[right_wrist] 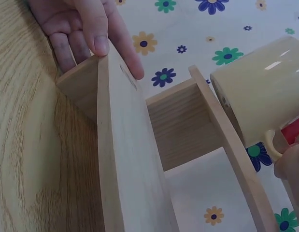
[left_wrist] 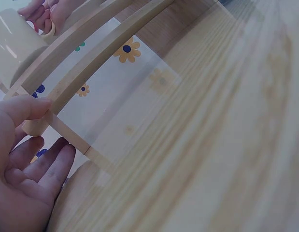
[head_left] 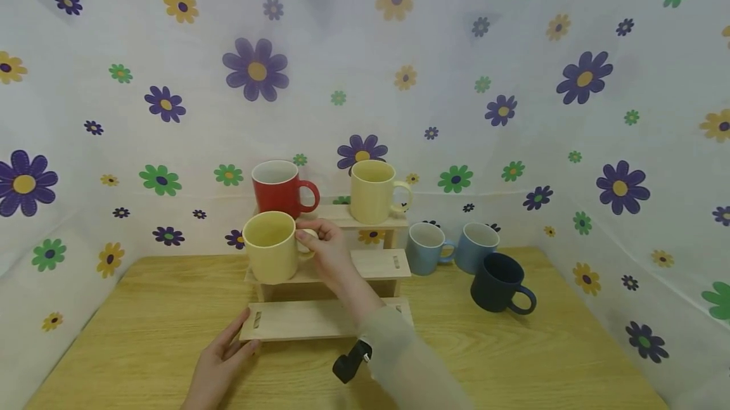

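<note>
In the head view, my right hand [head_left: 332, 253] pinches the handle of a pale yellow mug [head_left: 270, 258]. The mug is upright, close over the left end of the middle tier of a three-step wooden rack [head_left: 302, 320]. My left hand [head_left: 224, 354] grips the left end of the rack's lowest tier. In the left wrist view, its thumb lies on the board and its other fingers curl below. A red mug [head_left: 276, 189] with a white inside stands on the top tier at left. At the right end of that tier is another pale yellow mug [head_left: 372, 193].
Right of the rack, two light blue mugs [head_left: 424, 250] and a dark navy mug [head_left: 495, 284] stand on the wooden table [head_left: 142, 321]. A flower-printed cloth [head_left: 319, 125] hangs behind and at both sides. A black strap device [head_left: 352, 361] is on my right wrist.
</note>
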Demonstrator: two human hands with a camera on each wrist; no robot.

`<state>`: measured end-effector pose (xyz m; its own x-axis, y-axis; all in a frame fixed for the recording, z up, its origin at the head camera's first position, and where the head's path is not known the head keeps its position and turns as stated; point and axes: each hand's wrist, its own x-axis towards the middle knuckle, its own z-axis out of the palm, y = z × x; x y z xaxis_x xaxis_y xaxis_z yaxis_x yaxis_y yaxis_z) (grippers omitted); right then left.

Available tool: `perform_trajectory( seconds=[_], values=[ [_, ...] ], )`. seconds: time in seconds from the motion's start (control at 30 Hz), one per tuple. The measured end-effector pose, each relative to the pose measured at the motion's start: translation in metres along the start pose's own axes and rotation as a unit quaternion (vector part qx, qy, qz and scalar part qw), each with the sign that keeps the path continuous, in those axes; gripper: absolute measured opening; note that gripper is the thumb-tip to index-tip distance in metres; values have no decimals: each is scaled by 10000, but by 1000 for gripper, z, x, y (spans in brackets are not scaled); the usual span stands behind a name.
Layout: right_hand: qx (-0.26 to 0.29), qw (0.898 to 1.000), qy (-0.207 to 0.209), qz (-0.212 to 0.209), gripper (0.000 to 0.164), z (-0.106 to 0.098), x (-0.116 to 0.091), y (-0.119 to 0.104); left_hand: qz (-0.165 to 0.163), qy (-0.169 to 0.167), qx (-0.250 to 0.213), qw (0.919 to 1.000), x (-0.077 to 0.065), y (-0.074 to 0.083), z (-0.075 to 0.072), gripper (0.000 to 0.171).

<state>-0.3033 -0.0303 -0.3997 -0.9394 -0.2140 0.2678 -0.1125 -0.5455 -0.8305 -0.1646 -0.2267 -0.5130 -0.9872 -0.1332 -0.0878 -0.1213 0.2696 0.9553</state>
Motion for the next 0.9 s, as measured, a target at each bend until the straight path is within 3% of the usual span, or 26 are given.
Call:
perform_trajectory(
  seconds=[0.23,0.5,0.7,0.9],
  values=[
    [29,10000,60,-70,19,2,3,5,-33,21,-41,10000,-1,1,-1,73],
    [-56,10000,6,10,27,-2,4,9,-44,-25,-184,9998,1,1,0,74],
    [-643,9979,-72,16,8,-2,6,10,-17,14,-121,9999,1,-1,0,73],
    [-1193,9928,-110,16,18,-2,6,7,-22,38,-119,9999,0,-1,-1,72]
  ],
)
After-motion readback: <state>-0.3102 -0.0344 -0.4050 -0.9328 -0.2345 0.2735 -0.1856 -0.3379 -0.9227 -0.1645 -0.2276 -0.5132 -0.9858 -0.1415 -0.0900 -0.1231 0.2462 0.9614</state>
